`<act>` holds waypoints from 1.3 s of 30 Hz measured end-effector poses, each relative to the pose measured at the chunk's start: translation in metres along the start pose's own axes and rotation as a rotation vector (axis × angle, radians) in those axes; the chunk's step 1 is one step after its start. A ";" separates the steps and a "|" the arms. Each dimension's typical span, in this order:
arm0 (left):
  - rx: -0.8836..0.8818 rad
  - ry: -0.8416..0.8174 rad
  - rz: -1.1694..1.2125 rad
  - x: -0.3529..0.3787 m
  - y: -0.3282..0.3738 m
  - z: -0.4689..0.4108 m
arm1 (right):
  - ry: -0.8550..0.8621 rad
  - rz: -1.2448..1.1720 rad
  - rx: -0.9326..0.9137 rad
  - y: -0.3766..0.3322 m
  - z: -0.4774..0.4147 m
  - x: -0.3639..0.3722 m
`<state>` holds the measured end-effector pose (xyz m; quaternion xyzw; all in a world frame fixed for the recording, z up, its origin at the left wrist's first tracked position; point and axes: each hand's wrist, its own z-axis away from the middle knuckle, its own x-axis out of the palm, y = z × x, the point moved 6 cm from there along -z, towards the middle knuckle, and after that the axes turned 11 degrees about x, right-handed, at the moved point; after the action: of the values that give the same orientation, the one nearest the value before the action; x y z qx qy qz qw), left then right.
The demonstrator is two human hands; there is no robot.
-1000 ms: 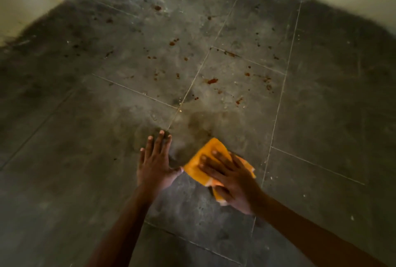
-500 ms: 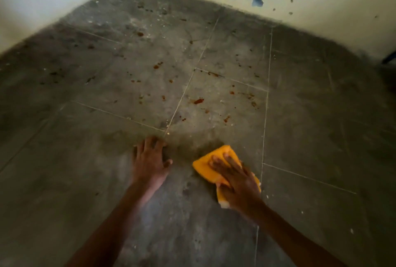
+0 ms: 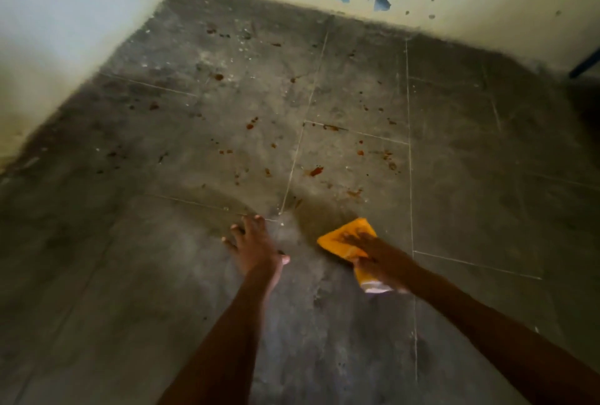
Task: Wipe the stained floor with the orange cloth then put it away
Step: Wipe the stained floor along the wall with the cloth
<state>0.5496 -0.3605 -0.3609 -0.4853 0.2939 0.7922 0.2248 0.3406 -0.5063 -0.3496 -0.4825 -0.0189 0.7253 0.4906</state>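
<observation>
Most of the work looks still ahead: reddish-brown stains [image 3: 316, 171] speckle the grey floor [image 3: 487, 193] from just beyond the hands out toward the far corner where the two walls meet, and only a dull, smeared patch right in front of the cloth suggests any wiping has happened. The orange cloth [image 3: 344, 239] lies folded on the floor near the middle of the view, pressed flat under the right hand [image 3: 380, 258], whose fingers spread over it rather than close around it. The left hand [image 3: 256, 247] is set apart from it, fingers splayed and palm braced on bare floor, holding nothing. Judging by this, the far spots need reaching next, and putting the cloth away has not begun; no storage place is visible.
</observation>
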 end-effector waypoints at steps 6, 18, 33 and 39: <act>0.043 0.035 0.015 -0.006 -0.006 -0.002 | -0.019 0.234 0.074 -0.001 -0.028 -0.010; -0.078 0.079 0.039 0.003 -0.002 -0.009 | 0.375 0.432 0.189 0.042 -0.027 0.024; -0.021 -0.051 0.001 0.008 0.013 -0.011 | 0.419 0.351 -0.013 -0.035 -0.151 -0.014; -0.035 0.032 -0.011 0.000 0.011 -0.011 | 0.309 0.403 -0.385 -0.027 -0.102 0.012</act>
<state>0.5492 -0.3760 -0.3623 -0.5034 0.2809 0.7881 0.2157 0.4319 -0.5286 -0.3988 -0.6650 0.0151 0.7092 0.2337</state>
